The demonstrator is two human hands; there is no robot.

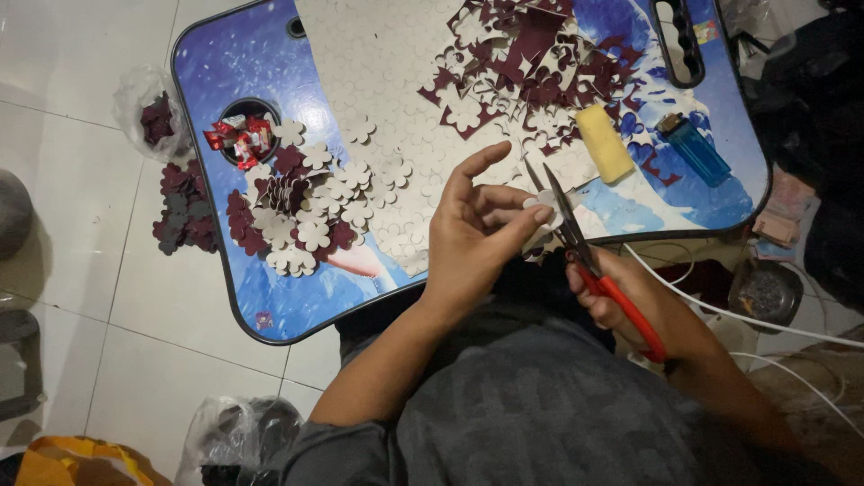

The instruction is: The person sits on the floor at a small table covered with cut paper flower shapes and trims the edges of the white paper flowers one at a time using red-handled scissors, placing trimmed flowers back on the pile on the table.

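Maroon and white flowers (301,211) already lie heaped on the tray (216,63); my left hand (472,238) pinches one flower cutout (546,202), my right hand (630,301) grips the red scissors (594,270), with plenty of uncut sheet (396,54) left beyond.

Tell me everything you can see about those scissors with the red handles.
The scissors are a slim snipping pair: two narrow, dark metal blades ending in sharp points, joined to bright red handles that look like plastic. The blades stand slightly open, pointing up and away from the person. The right hand grips the handles, while the blades close around a small pale flower-shaped cutout pinched in the fingers of the left hand, above the edge of the blue lap table.
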